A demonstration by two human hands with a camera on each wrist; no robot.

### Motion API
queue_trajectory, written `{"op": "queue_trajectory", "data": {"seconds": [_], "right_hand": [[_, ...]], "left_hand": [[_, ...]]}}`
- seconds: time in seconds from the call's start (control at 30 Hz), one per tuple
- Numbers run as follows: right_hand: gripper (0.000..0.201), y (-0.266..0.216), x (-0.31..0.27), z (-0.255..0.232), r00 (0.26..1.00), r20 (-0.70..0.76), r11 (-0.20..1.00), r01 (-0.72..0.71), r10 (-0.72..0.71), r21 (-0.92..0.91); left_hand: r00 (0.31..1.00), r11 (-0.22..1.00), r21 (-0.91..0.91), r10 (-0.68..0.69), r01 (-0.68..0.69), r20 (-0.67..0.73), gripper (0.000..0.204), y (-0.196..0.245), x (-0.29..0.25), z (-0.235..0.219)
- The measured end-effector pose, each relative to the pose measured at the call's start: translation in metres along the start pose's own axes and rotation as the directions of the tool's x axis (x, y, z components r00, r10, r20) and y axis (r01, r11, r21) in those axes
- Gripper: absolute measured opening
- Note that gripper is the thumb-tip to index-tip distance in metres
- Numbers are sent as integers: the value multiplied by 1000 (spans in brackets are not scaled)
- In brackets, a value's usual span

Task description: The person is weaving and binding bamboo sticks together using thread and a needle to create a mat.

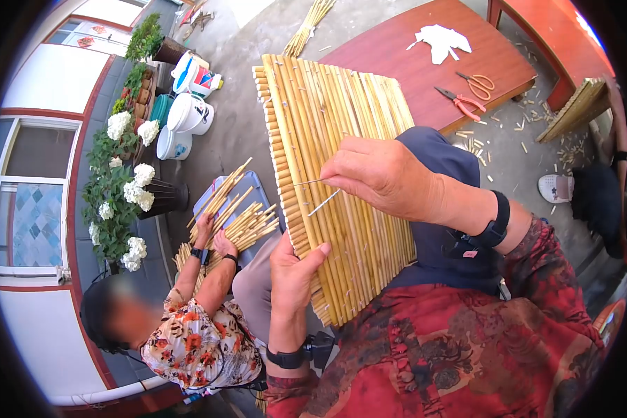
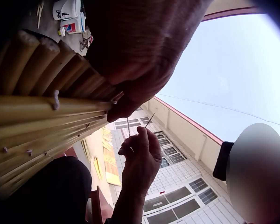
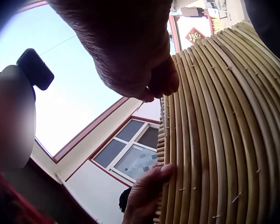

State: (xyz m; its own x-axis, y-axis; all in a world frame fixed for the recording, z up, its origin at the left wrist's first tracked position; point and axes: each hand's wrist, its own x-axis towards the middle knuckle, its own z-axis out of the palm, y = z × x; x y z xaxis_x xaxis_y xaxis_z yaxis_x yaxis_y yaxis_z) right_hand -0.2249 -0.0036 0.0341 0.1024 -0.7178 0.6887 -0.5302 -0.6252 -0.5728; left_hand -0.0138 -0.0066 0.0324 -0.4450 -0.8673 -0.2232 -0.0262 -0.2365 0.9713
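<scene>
Carefully now; my right hand [image 1: 380,174] pinches a thin needle [image 1: 322,203] between its fingers [image 2: 130,145] over the middle of the stalk mat [image 1: 341,174], which lies tilted across my lap, while my left hand [image 1: 292,275] grips the mat's near edge, thumb curled over the top and the other fingers underneath; to do this stitch well I judge the needle should pass squarely between two neighbouring stalks, not through one, and the left hand should keep the edge firm so the rows stay tight and even; the cross layer of short stalk ends along the left edge is where splitting looks most likely; as for containers, the white buckets [image 1: 188,115] stand on the ground well beyond the mat, their contents hidden from me, and the dark flower pot [image 1: 166,196] holds a plant with white blooms; a second person sorts loose stalks [image 1: 240,219] over a blue-grey tray [image 1: 254,188]; on the red surface [image 1: 397,63] lie scissors [image 1: 477,85], red-handled pliers [image 1: 460,103] and a white cloth [image 1: 442,40]
</scene>
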Motion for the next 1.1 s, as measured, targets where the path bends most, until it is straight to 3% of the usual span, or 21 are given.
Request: {"op": "queue_trajectory", "data": {"seconds": [0.03,0.07,0.13,0.33,1.03,1.1], "right_hand": [[9,-2,-3,-1,996,83,992,34,-24,-122],[9,-4,-7,1,996,84,992,33,-23,-120],[8,-3,-17,7,967,254,989,12,26,-148],[12,0,-23,12,955,296,999,-21,29,-30],[16,-8,-10,1,896,426,992,-112,128,-62],[16,-5,-12,3,901,423,994,-65,97,-90]], "left_hand": [[1000,1000,0,0,0,-10,37,-1,1,-2],[1000,1000,0,1,-1,-20,36,-2,2,-3],[1000,1000,-6,-1,1,-24,36,-3,2,-4],[1000,1000,-18,-17,16,-9,37,-4,2,-5],[1000,998,-51,-21,22,5,35,0,1,-1],[1000,999,-50,-19,20,10,35,-1,2,-2]]}}
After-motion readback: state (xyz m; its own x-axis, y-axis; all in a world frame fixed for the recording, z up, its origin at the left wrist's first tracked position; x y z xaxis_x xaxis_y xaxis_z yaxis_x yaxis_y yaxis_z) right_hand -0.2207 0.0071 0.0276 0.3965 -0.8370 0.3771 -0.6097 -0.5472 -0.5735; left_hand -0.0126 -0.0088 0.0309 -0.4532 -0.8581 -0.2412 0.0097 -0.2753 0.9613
